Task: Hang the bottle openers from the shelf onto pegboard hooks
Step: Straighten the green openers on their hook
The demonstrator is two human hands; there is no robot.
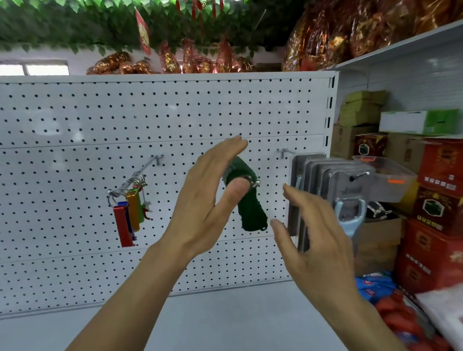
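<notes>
From the head camera, a white pegboard (92, 129) fills the left and centre, with a grey shelf (216, 323) running along its foot.

The left hand (204, 206) is raised at the centre of the frame, palm turned toward 3 o'clock, its fingers (226, 153) stretched straight and together, pointing to about 1 o'clock. Its thumb (233, 191) lies over the upper part of a dark green bottle-shaped opener (250, 211), which slants from 11 o'clock down to 5 o'clock in front of the board. A small metal ring shows at the thumb tip. Whether the opener is pinched between thumb and palm or hangs from a hook hidden behind the hand, I cannot tell.

The right hand (316, 234) is at 4 o'clock from the green opener, close to it but apart, spread wide and holding nothing, its fingertips pointing toward 10 o'clock.

At 9 o'clock from the left hand, a pegboard hook (149, 167) carries a bunch of flat openers (127, 215) in red, orange, blue and green, hanging by key rings.

At 3 o'clock from the left hand, another hook (288, 153) holds a row of clear blister packs (329, 197); the front pack shows a pale blue opener (350, 209), partly behind the right hand.

Further toward 3 o'clock stand red cartons (444, 215), brown boxes and a clear plastic tub (387, 179). Green leaf garlands (58, 15) and red-gold foil ornaments fill the top.
</notes>
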